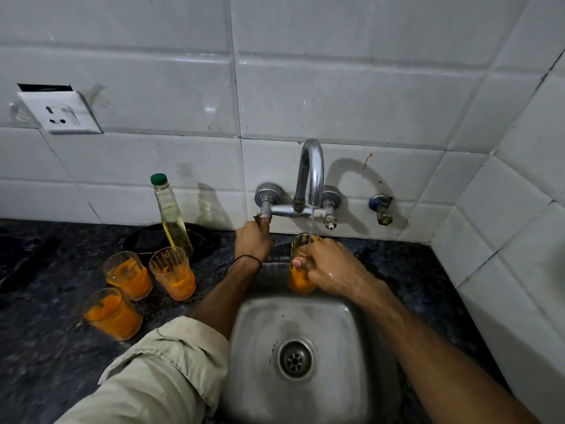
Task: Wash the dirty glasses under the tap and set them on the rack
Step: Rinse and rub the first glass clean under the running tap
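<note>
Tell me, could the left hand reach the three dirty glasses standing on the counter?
Probably yes. The left hand grips the tap handle, so it must let go first. The three glasses stand close on its left with open counter between; the bottle stands behind them, out of the way.

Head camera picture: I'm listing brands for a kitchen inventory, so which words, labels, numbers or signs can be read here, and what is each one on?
None: no readable text shows anywhere in this view.
The bottle: clear, no label visible.
The wall socket: no legible marking.
The glasses on the counter and the glass under the tap: plain, no print.
</note>
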`<state>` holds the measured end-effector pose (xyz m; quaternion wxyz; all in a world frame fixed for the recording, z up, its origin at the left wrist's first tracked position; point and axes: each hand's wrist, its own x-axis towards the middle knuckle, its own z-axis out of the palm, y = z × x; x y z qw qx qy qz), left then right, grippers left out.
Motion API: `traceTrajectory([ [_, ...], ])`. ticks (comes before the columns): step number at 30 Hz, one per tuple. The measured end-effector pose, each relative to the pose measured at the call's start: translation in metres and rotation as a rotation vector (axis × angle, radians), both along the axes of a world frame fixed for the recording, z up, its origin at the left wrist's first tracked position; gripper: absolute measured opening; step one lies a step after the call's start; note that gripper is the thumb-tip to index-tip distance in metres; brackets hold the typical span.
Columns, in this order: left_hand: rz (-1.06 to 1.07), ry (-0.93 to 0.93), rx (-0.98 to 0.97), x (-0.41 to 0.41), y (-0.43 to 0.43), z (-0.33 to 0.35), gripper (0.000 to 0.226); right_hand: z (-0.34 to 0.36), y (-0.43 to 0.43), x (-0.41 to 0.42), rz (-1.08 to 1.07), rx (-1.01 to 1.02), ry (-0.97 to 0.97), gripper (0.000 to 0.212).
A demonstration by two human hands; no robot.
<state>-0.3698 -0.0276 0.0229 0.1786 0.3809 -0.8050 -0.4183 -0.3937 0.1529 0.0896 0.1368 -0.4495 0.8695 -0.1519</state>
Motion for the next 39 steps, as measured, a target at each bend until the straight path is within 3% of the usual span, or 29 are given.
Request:
traceTrajectory([
  [2,-0.083,0.056,0.234,0.005,0.003,0.005,0.057,-0.002,0.0,-0.004,0.005,-0.025,-0.022,0.028],
  [4,-0.278,-0.009,0.511,0.02,0.014,0.01,0.056,-0.004,0.002,-0.008,0.005,-0.066,-0.082,0.027],
  [6,-0.536,-0.041,0.672,0.038,0.023,0.001,0.063,-0.001,0.005,-0.014,-0.008,-0.12,-0.2,0.022],
  [8,-0.701,0.065,0.752,0.05,0.026,-0.015,0.064,0.004,0.01,-0.019,-0.028,-0.173,-0.323,0.017],
  [11,-0.779,0.144,0.759,0.056,0.031,-0.017,0.054,0.008,0.017,-0.018,-0.005,-0.191,-0.471,0.022],
  [14,-0.758,0.15,0.679,0.05,0.043,-0.009,0.034,0.004,0.016,-0.013,-0.01,-0.198,-0.5,0.026],
  [16,-0.61,0.161,0.469,0.046,0.059,-0.007,0.036,0.0,0.008,-0.008,-0.064,-0.188,-0.451,0.026],
  [18,-0.408,0.149,0.127,0.043,0.078,-0.014,0.043,-0.006,-0.005,-0.001,-0.174,-0.168,-0.336,0.034],
  [20,-0.278,0.168,-0.015,0.044,0.094,-0.018,0.05,-0.011,-0.013,0.002,-0.239,-0.173,-0.228,0.038],
  [22,-0.327,0.167,0.059,0.042,0.089,-0.021,0.047,-0.01,-0.009,-0.001,-0.16,-0.15,-0.194,0.035],
  [25,-0.675,0.16,0.514,0.041,0.055,-0.022,0.038,-0.003,0.011,-0.004,-0.001,-0.143,-0.394,0.031],
  [26,-0.757,0.143,0.586,0.043,0.047,-0.023,0.038,-0.001,0.016,-0.003,0.026,-0.151,-0.461,0.031],
  [29,-0.651,0.126,0.51,0.044,0.049,-0.025,0.043,-0.009,0.014,0.001,-0.014,-0.203,-0.481,0.027],
  [33,-0.277,0.051,0.006,0.043,0.085,-0.027,0.045,-0.03,-0.006,0.014,-0.218,-0.236,-0.404,0.022],
  [34,-0.223,0.037,-0.042,0.045,0.09,-0.028,0.045,-0.032,-0.007,0.016,-0.226,-0.229,-0.355,0.023],
  [36,-0.26,0.059,0.053,0.047,0.086,-0.03,0.048,-0.031,-0.002,0.013,-0.174,-0.243,-0.314,0.029],
  [39,-0.601,0.101,0.497,0.052,0.062,-0.025,0.039,-0.023,0.016,0.005,-0.048,-0.286,-0.394,0.027],
])
